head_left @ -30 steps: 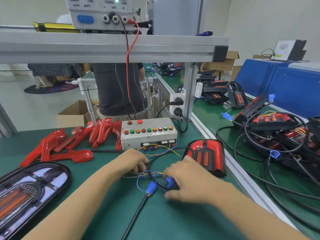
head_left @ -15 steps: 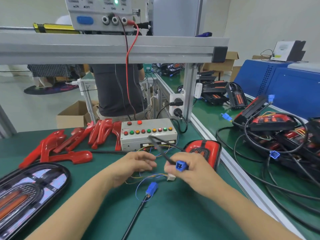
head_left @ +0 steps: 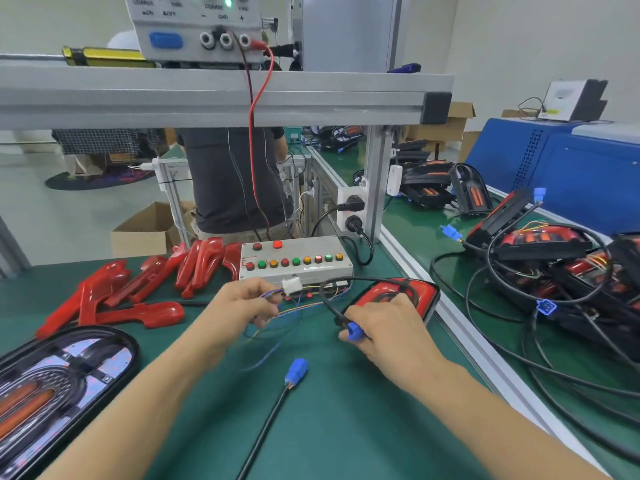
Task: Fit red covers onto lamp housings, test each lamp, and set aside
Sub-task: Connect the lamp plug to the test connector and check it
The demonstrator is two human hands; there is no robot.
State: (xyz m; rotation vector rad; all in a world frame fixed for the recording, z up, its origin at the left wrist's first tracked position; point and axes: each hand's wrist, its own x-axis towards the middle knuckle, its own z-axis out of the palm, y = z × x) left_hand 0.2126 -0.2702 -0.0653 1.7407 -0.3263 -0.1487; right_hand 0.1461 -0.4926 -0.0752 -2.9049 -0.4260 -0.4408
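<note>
My left hand (head_left: pixel 242 304) pinches the thin coloured wires just below a white connector (head_left: pixel 292 285), lifted in front of the grey test box (head_left: pixel 296 259). My right hand (head_left: pixel 381 329) grips a blue plug (head_left: pixel 354 331) on a black cable that loops up to the lamp with its red cover (head_left: pixel 401 295), which lies just behind that hand. A second blue plug (head_left: pixel 296 370) on another black cable lies on the mat between my forearms. Several loose red covers (head_left: pixel 138 289) are spread at the left. An open lamp housing (head_left: pixel 52 386) sits at the lower left.
A pile of lamps with tangled black cables (head_left: pixel 554 278) fills the bench at the right, past an aluminium rail (head_left: pixel 460 323). A power supply (head_left: pixel 197 29) stands on the overhead shelf, red lead hanging down. A person (head_left: pixel 235 178) stands behind the bench.
My left hand has picked up the white connector by its wires and raised it toward the test box. My right hand, holding the blue plug, has shifted right and lower.
</note>
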